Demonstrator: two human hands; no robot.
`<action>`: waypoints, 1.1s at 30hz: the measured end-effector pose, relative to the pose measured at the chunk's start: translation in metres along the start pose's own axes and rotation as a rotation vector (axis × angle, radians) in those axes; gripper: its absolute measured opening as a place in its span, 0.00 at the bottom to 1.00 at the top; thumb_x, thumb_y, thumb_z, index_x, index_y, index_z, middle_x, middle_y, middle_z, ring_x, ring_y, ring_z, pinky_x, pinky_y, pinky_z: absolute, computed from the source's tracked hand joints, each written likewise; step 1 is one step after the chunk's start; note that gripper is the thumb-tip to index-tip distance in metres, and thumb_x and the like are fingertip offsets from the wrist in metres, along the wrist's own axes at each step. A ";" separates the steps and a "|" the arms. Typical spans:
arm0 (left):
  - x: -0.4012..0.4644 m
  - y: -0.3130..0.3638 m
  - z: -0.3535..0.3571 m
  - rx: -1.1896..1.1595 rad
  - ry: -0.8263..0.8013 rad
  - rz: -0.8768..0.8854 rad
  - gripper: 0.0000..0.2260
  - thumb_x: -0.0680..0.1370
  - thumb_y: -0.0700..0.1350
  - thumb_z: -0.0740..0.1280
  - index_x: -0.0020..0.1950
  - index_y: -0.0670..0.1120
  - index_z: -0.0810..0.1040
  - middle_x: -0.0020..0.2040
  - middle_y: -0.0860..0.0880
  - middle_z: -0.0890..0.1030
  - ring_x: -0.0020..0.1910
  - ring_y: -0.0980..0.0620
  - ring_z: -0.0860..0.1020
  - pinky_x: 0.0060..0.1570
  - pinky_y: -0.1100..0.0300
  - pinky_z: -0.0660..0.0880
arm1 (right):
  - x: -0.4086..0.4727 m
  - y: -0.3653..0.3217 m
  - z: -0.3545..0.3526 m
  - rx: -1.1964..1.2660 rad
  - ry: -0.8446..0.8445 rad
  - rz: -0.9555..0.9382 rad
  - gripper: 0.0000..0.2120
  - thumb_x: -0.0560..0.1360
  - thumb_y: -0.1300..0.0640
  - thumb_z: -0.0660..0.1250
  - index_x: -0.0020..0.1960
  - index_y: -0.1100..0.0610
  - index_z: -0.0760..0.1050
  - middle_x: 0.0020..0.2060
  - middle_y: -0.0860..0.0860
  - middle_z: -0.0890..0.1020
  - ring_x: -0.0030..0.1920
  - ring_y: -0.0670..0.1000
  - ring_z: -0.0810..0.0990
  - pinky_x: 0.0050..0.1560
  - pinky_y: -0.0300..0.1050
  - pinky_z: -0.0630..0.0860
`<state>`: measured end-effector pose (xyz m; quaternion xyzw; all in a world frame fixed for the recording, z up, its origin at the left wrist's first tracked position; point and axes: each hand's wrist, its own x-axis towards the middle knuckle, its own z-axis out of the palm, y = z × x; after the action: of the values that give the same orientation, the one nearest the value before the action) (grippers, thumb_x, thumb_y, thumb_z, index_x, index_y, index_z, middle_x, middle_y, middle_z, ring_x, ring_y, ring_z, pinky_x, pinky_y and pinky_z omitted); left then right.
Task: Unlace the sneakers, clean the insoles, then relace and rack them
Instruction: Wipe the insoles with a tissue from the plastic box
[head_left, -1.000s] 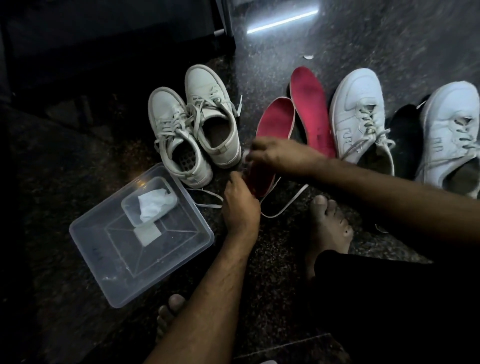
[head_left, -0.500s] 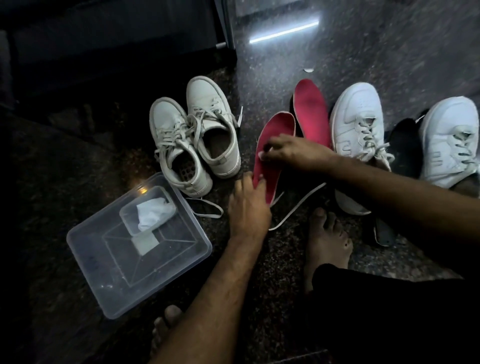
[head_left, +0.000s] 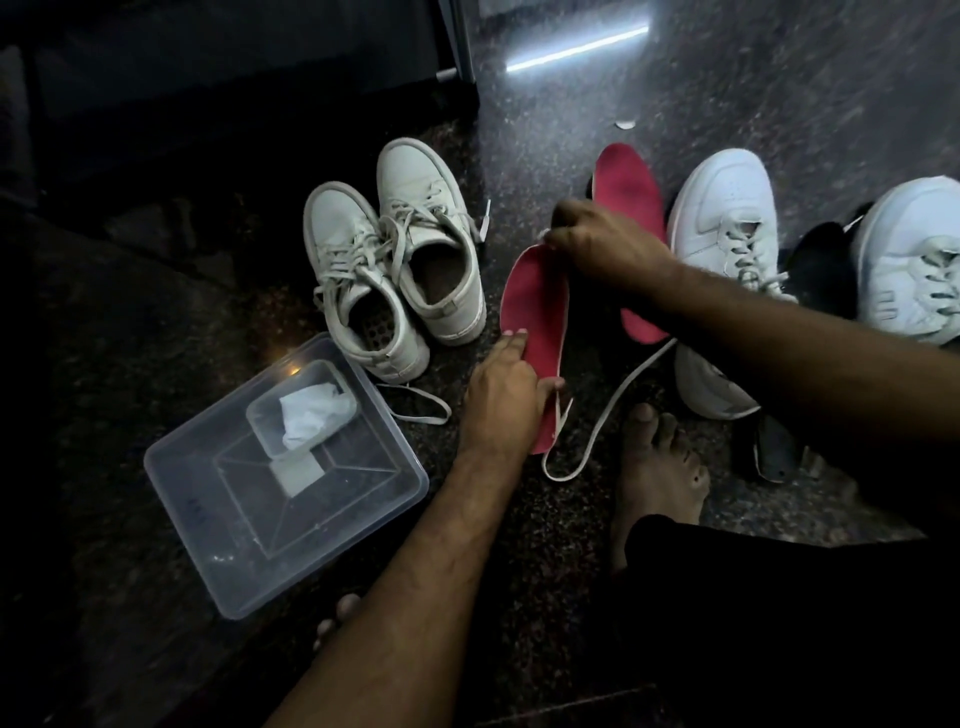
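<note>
A red insole (head_left: 540, 322) lies on the dark floor at the centre. My left hand (head_left: 501, 395) holds its heel end, index finger laid along the left edge and thumb hooked round the right edge. My right hand (head_left: 602, 249) is at the toe end with curled fingers, pinching a small white wipe (head_left: 544, 235) that barely shows. A second red insole (head_left: 628, 182) lies behind, partly under my right arm. A loose white lace (head_left: 613, 400) curls beside the held insole. Two grey-white laced sneakers (head_left: 395, 270) stand to the left.
A clear plastic box (head_left: 218, 519) with a crumpled tissue (head_left: 311, 415) sits at the near left. Two white sneakers (head_left: 727, 218) (head_left: 914, 260) and black insoles (head_left: 821, 270) (head_left: 779, 452) are at the right. My bare foot (head_left: 660, 467) rests near the lace. Dark furniture (head_left: 234, 78) stands behind.
My right hand has slid up the insole from near the heel to the toe end. My left hand now keeps the insole lower against the floor.
</note>
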<state>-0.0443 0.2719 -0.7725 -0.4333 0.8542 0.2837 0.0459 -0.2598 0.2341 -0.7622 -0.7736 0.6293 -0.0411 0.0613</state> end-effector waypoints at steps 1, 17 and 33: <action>0.000 -0.001 -0.001 0.002 0.007 0.002 0.23 0.78 0.50 0.70 0.63 0.33 0.79 0.75 0.41 0.71 0.75 0.45 0.67 0.75 0.57 0.59 | -0.003 -0.003 -0.003 -0.004 0.038 -0.062 0.19 0.79 0.57 0.52 0.58 0.66 0.77 0.52 0.64 0.75 0.52 0.63 0.77 0.45 0.55 0.74; -0.007 0.006 0.001 0.138 0.082 -0.003 0.23 0.75 0.48 0.72 0.69 0.48 0.71 0.65 0.48 0.72 0.64 0.46 0.72 0.59 0.50 0.72 | -0.009 -0.010 -0.014 -0.220 0.073 -0.096 0.13 0.77 0.59 0.58 0.49 0.63 0.79 0.46 0.60 0.77 0.45 0.59 0.77 0.31 0.46 0.66; -0.008 0.007 0.009 0.130 0.093 -0.041 0.28 0.74 0.60 0.71 0.69 0.47 0.74 0.70 0.45 0.70 0.69 0.44 0.68 0.65 0.48 0.68 | -0.018 -0.029 0.001 -0.048 0.003 0.019 0.20 0.78 0.55 0.51 0.55 0.65 0.77 0.49 0.61 0.75 0.47 0.62 0.76 0.39 0.54 0.76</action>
<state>-0.0463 0.2857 -0.7738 -0.4598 0.8628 0.2063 0.0398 -0.2351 0.2578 -0.7591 -0.7687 0.6377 -0.0267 0.0421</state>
